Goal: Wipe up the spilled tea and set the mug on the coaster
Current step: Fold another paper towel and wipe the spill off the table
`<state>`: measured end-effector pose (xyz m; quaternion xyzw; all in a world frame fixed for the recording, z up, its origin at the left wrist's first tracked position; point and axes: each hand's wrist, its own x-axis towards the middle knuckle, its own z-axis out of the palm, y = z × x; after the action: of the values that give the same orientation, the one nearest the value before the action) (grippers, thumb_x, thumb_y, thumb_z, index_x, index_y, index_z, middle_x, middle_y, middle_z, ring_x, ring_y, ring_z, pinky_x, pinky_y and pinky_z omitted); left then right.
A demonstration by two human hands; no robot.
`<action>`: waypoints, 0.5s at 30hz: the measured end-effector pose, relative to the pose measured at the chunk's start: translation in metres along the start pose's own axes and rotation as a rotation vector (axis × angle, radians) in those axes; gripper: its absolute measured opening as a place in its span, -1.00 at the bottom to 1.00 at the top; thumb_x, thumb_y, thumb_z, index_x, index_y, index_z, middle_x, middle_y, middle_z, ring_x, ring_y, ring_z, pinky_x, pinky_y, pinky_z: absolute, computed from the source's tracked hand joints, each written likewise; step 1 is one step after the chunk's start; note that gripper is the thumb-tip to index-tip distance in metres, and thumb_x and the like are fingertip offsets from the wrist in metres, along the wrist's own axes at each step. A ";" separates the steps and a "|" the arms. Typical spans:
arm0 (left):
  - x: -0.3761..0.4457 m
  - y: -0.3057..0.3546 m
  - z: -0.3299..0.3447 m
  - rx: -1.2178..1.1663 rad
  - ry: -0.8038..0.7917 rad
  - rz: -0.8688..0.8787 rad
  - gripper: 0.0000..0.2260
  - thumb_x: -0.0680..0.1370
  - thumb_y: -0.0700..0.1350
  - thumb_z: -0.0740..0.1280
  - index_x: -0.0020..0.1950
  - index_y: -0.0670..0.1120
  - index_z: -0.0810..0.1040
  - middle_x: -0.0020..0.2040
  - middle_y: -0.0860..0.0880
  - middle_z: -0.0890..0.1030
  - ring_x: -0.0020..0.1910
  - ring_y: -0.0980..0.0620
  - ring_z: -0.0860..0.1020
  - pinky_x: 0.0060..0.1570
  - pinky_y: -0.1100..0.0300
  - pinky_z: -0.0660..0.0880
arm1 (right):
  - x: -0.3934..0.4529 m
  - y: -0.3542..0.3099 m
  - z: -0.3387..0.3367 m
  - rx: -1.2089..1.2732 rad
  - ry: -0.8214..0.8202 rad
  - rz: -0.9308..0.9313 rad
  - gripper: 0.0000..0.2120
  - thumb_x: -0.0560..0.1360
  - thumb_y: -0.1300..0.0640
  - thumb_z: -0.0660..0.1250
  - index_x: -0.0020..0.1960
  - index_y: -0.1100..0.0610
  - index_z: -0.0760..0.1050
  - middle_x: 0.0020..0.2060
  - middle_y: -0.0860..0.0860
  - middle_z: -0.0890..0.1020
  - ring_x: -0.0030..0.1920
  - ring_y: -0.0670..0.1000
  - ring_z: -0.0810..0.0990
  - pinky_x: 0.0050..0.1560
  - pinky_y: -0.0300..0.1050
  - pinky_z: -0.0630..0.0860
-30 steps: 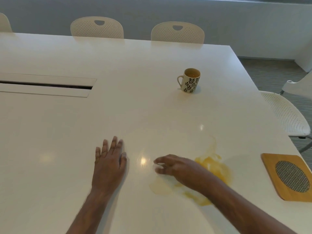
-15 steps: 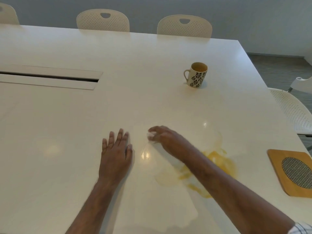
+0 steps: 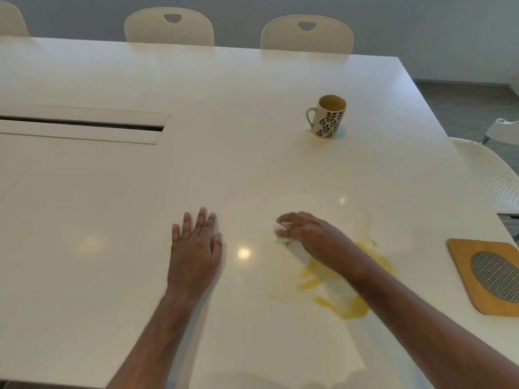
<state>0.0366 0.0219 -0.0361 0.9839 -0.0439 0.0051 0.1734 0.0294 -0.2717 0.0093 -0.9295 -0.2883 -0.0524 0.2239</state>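
**Tissue on the table, tea spill under the right arm**

The yellow tea spill (image 3: 341, 304) lies on the white table (image 3: 196, 169) near its front right part, partly hidden under the right forearm. At the spill's left edge the right hand (image 3: 311, 237) presses a small white tissue (image 3: 280, 234) against the tabletop, fingers curled round it; the hand is slightly blurred. The left hand (image 3: 196, 248) lies flat on the table just left of it, palm down, fingers straight and slightly spread, holding nothing.

The mug (image 3: 328, 117) stands upright farther back on the table, well apart from the spill, with a dark leaf pattern, its handle to the left and some tea inside. The wooden coaster (image 3: 460, 265), with a round mesh centre, lies at the table's right edge, well apart from the mug.

A long cable slot (image 3: 84, 124) runs across the table's left side. Pale chairs (image 3: 168, 26) stand along the far edge and on the right.
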 end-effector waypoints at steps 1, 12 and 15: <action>0.000 0.000 0.000 0.000 0.001 -0.001 -0.43 0.65 0.09 0.02 0.67 0.01 0.30 0.70 0.00 0.20 0.70 -0.14 0.08 0.66 -0.17 -0.03 | 0.007 -0.005 0.002 0.008 0.004 0.026 -0.72 0.62 0.38 0.30 0.21 0.18 0.70 0.28 0.15 0.63 0.21 0.18 0.64 0.19 0.04 0.59; 0.001 -0.003 0.003 0.004 0.007 0.007 -0.43 0.65 0.11 0.02 0.66 0.00 0.29 0.70 -0.01 0.21 0.70 -0.15 0.09 0.66 -0.18 -0.03 | -0.065 -0.066 0.028 0.074 -0.268 -0.211 -0.66 0.72 0.14 0.14 0.42 0.03 0.53 0.40 -0.02 0.51 0.33 0.00 0.48 0.25 -0.10 0.52; 0.001 -0.003 0.004 -0.008 0.013 0.004 -0.43 0.65 0.10 0.02 0.66 0.00 0.30 0.70 -0.01 0.22 0.70 -0.15 0.09 0.66 -0.18 -0.03 | -0.084 -0.046 0.020 0.002 -0.176 -0.243 -0.73 0.72 0.03 0.21 0.32 -0.05 0.63 0.36 -0.12 0.59 0.32 -0.10 0.53 0.24 -0.30 0.46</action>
<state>0.0376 0.0237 -0.0406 0.9830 -0.0447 0.0118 0.1779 -0.0669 -0.2720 -0.0100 -0.8886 -0.4173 0.0028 0.1907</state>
